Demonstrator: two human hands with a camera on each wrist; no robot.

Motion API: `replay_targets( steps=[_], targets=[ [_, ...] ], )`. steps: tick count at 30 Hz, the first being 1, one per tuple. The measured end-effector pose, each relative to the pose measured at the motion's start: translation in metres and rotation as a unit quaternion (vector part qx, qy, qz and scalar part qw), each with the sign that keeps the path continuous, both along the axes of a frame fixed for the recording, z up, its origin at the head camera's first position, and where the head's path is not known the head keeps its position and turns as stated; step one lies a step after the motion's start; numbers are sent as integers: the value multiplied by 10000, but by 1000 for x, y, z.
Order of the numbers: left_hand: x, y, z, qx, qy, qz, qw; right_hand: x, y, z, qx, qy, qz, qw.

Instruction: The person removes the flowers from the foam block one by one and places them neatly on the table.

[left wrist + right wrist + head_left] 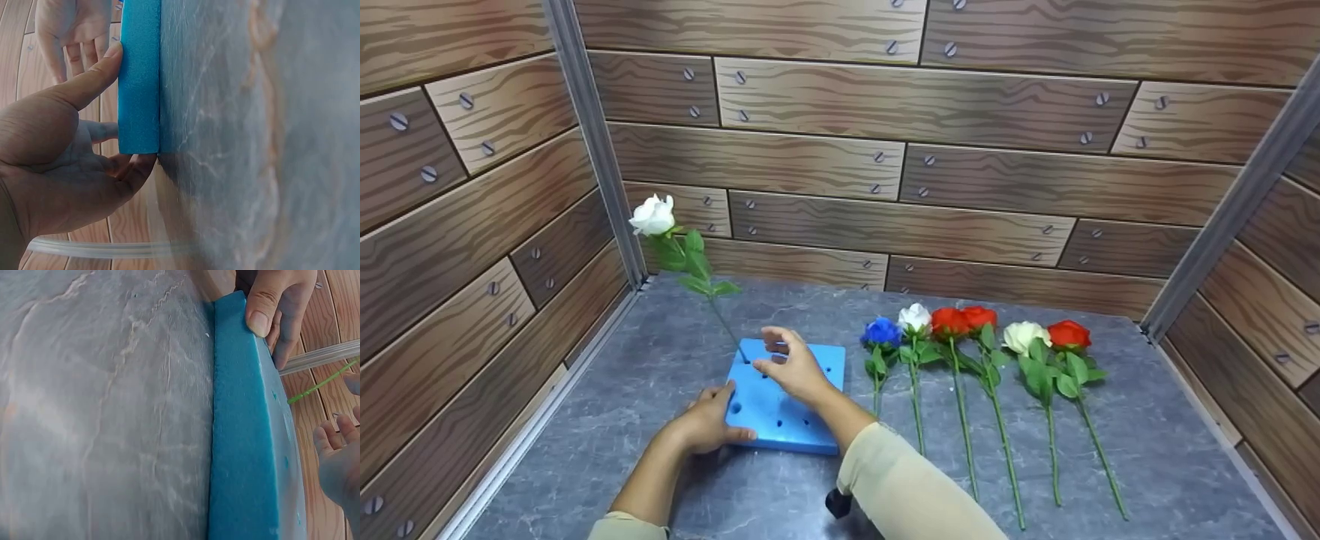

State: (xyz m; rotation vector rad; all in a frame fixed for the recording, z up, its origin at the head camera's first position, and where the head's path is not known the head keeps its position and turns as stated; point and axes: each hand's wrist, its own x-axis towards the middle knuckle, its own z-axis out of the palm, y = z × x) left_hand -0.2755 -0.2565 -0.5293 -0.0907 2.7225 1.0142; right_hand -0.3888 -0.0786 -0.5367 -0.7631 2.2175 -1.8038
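A light blue foam block [769,397] with several small holes lies flat on the table. One white rose [652,216] stands in a hole near its back left corner, its green stem leaning to the left. My left hand [701,421] grips the block's front left part, thumb at the front and fingers along the left side; the left wrist view shows the thumb on the block's edge [139,84]. Above the block my right hand [796,371] hovers with fingers loosely bent and apart, beside the stem. In the right wrist view the green stem [320,384] shows apart from those fingers.
To the right lie several roses in a row: a blue rose [881,332], a white rose [915,319], two red roses [950,322], a cream rose [1026,337] and another red rose [1069,334]. Wood-patterned walls [810,157] enclose the grey marbled table [607,420].
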Motion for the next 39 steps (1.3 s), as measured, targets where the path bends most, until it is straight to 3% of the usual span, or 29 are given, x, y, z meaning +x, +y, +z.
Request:
replay_targets(
  steps=[13,22,27,34,39],
  targets=[
    [1,6,0,-6,58,-40,10000,-2,-10,-7,-35,-311,-82,9995],
    [0,4,1,34,7,-90,10000,-7,-22,-16,-49,-289,70,9995],
    [-1,1,2,69,-140,-73,9999,-7,-29,-18,310,-355,195,9987],
    [0,-2,1,27,112,-104,9999,-9,-36,-14,787,-517,247,9952],
    [0,-4,0,-37,78,-87,9999,-9,-42,-15,1211,-373,237,9917]
  ],
)
